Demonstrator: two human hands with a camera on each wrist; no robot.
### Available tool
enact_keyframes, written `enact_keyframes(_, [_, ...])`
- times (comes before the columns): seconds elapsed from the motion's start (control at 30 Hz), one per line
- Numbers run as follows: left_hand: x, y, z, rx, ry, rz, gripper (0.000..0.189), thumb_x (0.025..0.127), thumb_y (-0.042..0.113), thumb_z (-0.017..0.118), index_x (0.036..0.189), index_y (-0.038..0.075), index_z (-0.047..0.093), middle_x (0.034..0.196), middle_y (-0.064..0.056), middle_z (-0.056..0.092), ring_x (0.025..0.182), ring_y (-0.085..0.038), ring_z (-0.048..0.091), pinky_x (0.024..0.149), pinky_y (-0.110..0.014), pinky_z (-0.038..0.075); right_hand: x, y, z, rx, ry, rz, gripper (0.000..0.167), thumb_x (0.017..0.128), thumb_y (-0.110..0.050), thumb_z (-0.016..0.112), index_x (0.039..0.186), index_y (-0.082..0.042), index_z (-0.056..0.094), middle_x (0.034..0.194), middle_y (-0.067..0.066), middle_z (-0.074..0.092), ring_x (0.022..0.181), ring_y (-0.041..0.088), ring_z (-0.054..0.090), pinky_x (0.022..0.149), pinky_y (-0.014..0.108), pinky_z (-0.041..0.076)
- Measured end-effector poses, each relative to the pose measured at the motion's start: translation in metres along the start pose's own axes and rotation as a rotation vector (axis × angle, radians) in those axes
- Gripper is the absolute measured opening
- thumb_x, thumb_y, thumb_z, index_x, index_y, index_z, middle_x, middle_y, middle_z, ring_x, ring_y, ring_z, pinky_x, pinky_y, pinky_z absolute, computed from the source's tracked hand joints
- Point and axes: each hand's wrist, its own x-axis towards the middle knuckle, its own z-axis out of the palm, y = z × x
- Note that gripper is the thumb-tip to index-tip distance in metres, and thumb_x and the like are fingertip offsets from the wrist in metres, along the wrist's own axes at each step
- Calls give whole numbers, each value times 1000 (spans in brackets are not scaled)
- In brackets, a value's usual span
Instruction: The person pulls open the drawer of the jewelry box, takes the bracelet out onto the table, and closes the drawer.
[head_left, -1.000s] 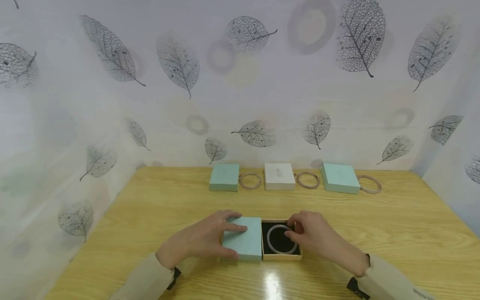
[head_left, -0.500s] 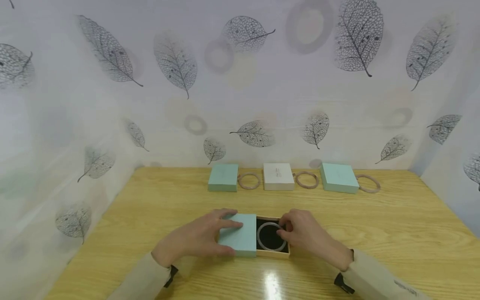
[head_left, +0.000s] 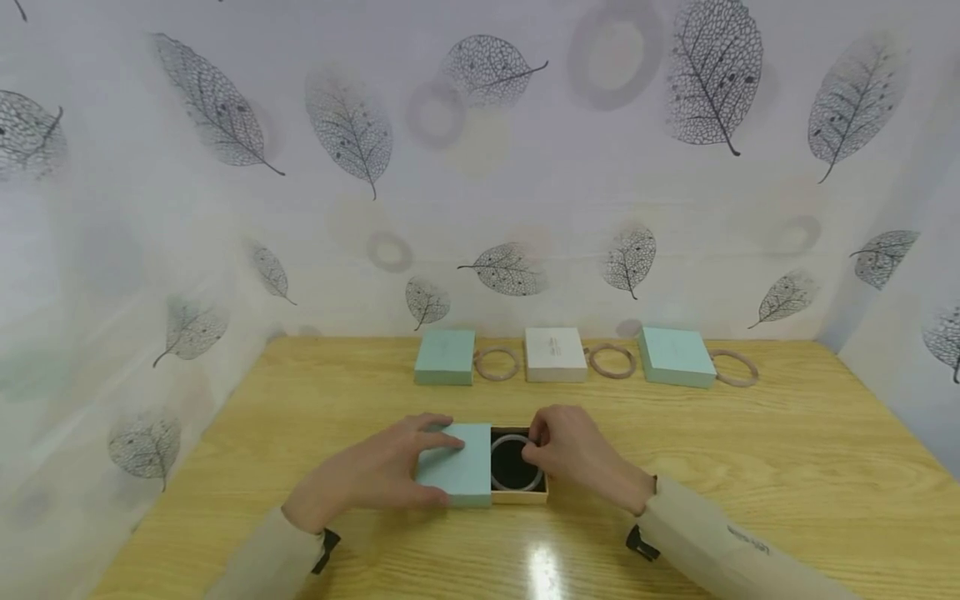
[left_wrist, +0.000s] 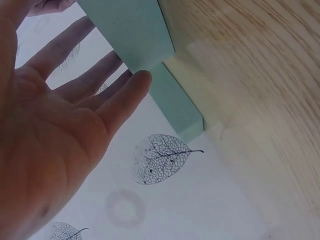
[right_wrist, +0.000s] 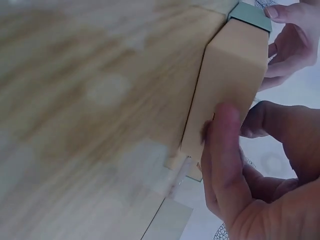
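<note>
A mint-green box cover (head_left: pixel 471 479) lies near the middle of the wooden table, with a tan, black-lined drawer (head_left: pixel 519 498) sticking out of its right side. Inside the drawer rests a pale bangle (head_left: pixel 516 488), partly hidden by the right fingers. My left hand (head_left: pixel 367 475) holds the cover, its thumb at the front edge and fingers over the top and far side. With thumb and curled fingers, my right hand (head_left: pixel 576 446) pinches the drawer's right end wall. The right wrist view shows a finger against the tan drawer wall (right_wrist: pixel 235 65). In the left wrist view, the cover (left_wrist: pixel 127 30) hides some fingertips.
Along the table's back edge stand a green box (head_left: pixel 445 357), a white box (head_left: pixel 555 354) and another green box (head_left: pixel 677 357). To the right of each lies a bangle: left (head_left: pixel 497 377), middle (head_left: pixel 612 375), right (head_left: pixel 737 382). A leaf-patterned backdrop (head_left: pixel 337 283) rises behind the table.
My right hand has moved left with the drawer, which now sticks out less from the cover. The cover and my left hand have shifted slightly left and back.
</note>
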Motion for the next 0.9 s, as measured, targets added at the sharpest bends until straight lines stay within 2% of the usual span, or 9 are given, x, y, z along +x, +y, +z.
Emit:
enact_keyframes(0.33, [-4, 1, -6, 1, -11, -25, 59, 84, 43, 82, 137, 22, 65, 158, -13, 44, 142, -37, 47, 114, -56, 44, 3, -5, -6, 39, 15, 57, 4, 82, -9, 72, 81, -10, 68, 74, -2, 66, 65, 7, 56, 57, 21, 48])
enact_keyframes(0.43, [-3, 3, -7, 12, -9, -21, 59, 85, 44, 82, 137, 22, 65, 159, -13, 44, 142, -38, 48, 114, -57, 44, 0, -4, -9, 84, 14, 65, 4, 83, -9, 71, 86, -9, 70, 78, -1, 69, 68, 7, 58, 58, 21, 50])
enact_keyframes(0.67, [-1, 6, -7, 34, -6, 7, 59, 86, 44, 81, 139, 24, 64, 158, -12, 46, 142, -37, 48, 114, -57, 44, -8, 2, -16, 232, -36, 67, 16, 91, -8, 69, 106, -4, 76, 86, 5, 73, 68, 11, 68, 56, 22, 56])
enact_keyframes(0.9, [5, 6, -6, 68, -10, 10, 56, 83, 40, 84, 134, 22, 69, 153, -13, 51, 138, -35, 52, 113, -54, 46, -9, 4, -17, 278, -46, 107, 14, 93, -6, 69, 104, -3, 78, 88, 7, 76, 67, 15, 72, 57, 22, 59])
